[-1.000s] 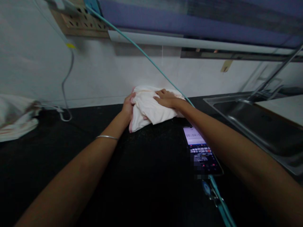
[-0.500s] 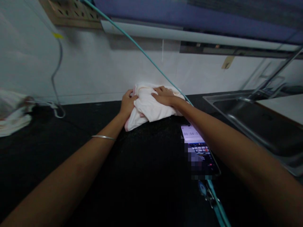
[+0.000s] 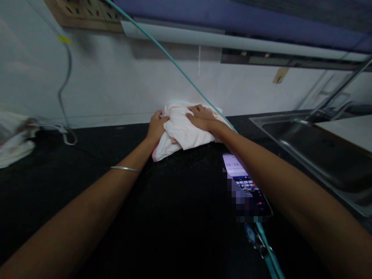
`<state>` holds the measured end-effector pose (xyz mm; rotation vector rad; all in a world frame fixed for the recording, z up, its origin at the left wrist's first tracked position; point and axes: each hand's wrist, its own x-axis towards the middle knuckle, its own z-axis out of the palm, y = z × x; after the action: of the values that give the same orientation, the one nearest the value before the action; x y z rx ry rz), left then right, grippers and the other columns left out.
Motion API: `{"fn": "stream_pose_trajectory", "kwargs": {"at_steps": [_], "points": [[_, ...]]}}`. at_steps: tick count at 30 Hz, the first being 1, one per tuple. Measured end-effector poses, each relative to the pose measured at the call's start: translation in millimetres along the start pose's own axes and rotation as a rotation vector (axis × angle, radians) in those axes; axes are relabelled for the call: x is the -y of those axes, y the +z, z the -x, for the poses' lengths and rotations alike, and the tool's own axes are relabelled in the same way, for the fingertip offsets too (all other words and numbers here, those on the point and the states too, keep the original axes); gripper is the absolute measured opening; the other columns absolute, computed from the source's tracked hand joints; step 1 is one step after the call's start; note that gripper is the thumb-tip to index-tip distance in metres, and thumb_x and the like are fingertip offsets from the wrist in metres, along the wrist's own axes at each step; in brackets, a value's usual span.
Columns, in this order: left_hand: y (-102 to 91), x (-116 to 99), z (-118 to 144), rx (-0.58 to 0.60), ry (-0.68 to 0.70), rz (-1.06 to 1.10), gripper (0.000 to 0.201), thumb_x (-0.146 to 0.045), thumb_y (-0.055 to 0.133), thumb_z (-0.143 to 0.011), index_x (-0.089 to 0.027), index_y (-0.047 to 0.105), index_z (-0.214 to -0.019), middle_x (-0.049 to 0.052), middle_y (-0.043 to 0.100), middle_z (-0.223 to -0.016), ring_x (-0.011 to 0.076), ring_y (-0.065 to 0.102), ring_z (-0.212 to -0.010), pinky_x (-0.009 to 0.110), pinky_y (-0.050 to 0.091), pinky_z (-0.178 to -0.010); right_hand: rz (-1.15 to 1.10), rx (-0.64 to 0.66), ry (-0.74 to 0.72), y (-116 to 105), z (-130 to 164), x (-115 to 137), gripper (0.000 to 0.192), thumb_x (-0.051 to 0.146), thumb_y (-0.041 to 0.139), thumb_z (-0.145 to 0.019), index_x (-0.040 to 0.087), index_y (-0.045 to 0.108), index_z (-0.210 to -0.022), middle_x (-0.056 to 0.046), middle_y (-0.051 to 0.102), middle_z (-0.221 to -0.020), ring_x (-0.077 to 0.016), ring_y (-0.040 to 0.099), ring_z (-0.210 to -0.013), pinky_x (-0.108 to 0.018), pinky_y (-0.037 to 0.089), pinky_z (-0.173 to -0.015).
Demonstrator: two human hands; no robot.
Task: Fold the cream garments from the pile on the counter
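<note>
A bunched white cloth (image 3: pixel 188 135) with pinkish edging lies on the black countertop (image 3: pixel 174 201), up against the white wall. At its left edge, my left hand (image 3: pixel 156 126) grips the fabric, with the thumb on the near side; its other fingers are partly hidden. My right hand (image 3: pixel 202 116) is over the top of the cloth, thumb pointing left and fingers bent into the folds. A bangle (image 3: pixel 125 168) circles my left wrist. Beneath my right forearm lies a phone (image 3: pixel 245 186) with its screen lit, partly covered by the arm.
A teal cord (image 3: pixel 180 68) slants across the view above my right wrist. To the right is a steel sink (image 3: pixel 319 151) with a board (image 3: pixel 354 130) over part of it. At far left lie a crumpled cloth (image 3: pixel 17 143) and a hanging cable (image 3: pixel 69 66). A teal lanyard (image 3: pixel 269 248) trails below the phone.
Both hands keep their places on the cloth, which has barely moved. The view has shifted very slightly.
</note>
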<state>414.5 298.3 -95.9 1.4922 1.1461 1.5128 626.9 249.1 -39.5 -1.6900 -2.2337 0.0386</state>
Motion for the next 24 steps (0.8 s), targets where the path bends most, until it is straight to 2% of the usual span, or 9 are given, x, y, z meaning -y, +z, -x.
{"fn": "stream_pose_trajectory", "kwargs": {"at_steps": [3,8,11,13,15,18,20,24], "points": [[1.8,2,-1,0.000,0.018,-0.031,0.019,-0.020,0.064,-0.073,-0.018,0.067,-0.092,0.005,0.067,-0.091,0.0263,0.063,-0.098,0.041,0.051,-0.099,0.002,-0.024,-0.002,3,-1,0,0.060,0.047,0.028,-0.107,0.017,0.045,-0.155,-0.017,0.048,-0.154,-0.0377,0.042,-0.143,-0.061,0.028,-0.121],[7.1,-2,3,-0.023,-0.008,0.003,0.015,-0.018,0.064,-0.073,-0.021,0.063,-0.088,0.006,0.065,-0.091,0.0271,0.061,-0.100,0.038,0.050,-0.094,0.044,-0.053,0.013,4,4,3,0.058,0.048,0.025,-0.108,0.019,0.046,-0.153,-0.017,0.049,-0.153,-0.0344,0.044,-0.142,-0.062,0.027,-0.122],[5.7,-12,16,-0.144,-0.034,0.048,0.027,-0.015,0.068,-0.073,-0.023,0.058,-0.097,0.004,0.062,-0.088,0.0268,0.062,-0.098,0.037,0.049,-0.092,0.099,-0.048,0.015,1,13,11,0.055,0.047,0.025,-0.109,0.021,0.047,-0.151,-0.016,0.048,-0.155,-0.0329,0.041,-0.144,-0.064,0.025,-0.122],[0.7,-21,31,-0.213,-0.056,-0.003,0.030,-0.019,0.065,-0.078,-0.024,0.053,-0.105,0.003,0.060,-0.087,0.0256,0.063,-0.096,0.037,0.048,-0.093,0.143,-0.060,0.045,-3,21,21,0.052,0.043,0.026,-0.109,0.018,0.050,-0.147,-0.016,0.048,-0.155,-0.0333,0.037,-0.147,-0.063,0.024,-0.122],[-7.7,-31,50,-0.225,-0.080,-0.090,0.026,-0.023,0.059,-0.085,-0.024,0.048,-0.109,0.003,0.060,-0.089,0.0243,0.063,-0.096,0.037,0.048,-0.093,0.180,-0.087,0.113,-8,30,36,0.049,0.039,0.028,-0.108,0.014,0.054,-0.141,-0.019,0.050,-0.152,-0.0348,0.032,-0.150,-0.063,0.022,-0.123],[-24.7,-41,81,-0.202,-0.086,-0.127,0.020,-0.026,0.059,-0.086,-0.024,0.047,-0.102,0.004,0.061,-0.092,0.0234,0.063,-0.096,0.036,0.048,-0.091,0.175,-0.189,0.207,-13,48,66,0.043,0.023,0.035,-0.103,0.006,0.055,-0.138,-0.025,0.049,-0.151,-0.0343,0.029,-0.152,-0.057,0.024,-0.123],[-37.3,-47,101,-0.174,-0.088,-0.128,0.020,-0.027,0.060,-0.085,-0.024,0.047,-0.100,0.003,0.060,-0.090,0.0220,0.064,-0.090,0.035,0.048,-0.086,0.133,-0.248,0.161,-14,67,92,0.044,0.017,0.042,-0.098,0.005,0.054,-0.138,-0.027,0.051,-0.146,-0.0326,0.035,-0.149,-0.051,0.030,-0.121],[-62.6,-63,144,-0.038,-0.090,-0.115,0.016,-0.028,0.056,-0.085,-0.024,0.048,-0.099,-0.001,0.059,-0.079,0.0186,0.061,-0.068,0.031,0.048,-0.071,-0.065,-0.354,-0.032,-3,120,151,0.040,0.021,0.048,-0.096,0.009,0.057,-0.134,-0.024,0.054,-0.138,-0.0314,0.047,-0.135,-0.046,0.039,-0.115]]}}
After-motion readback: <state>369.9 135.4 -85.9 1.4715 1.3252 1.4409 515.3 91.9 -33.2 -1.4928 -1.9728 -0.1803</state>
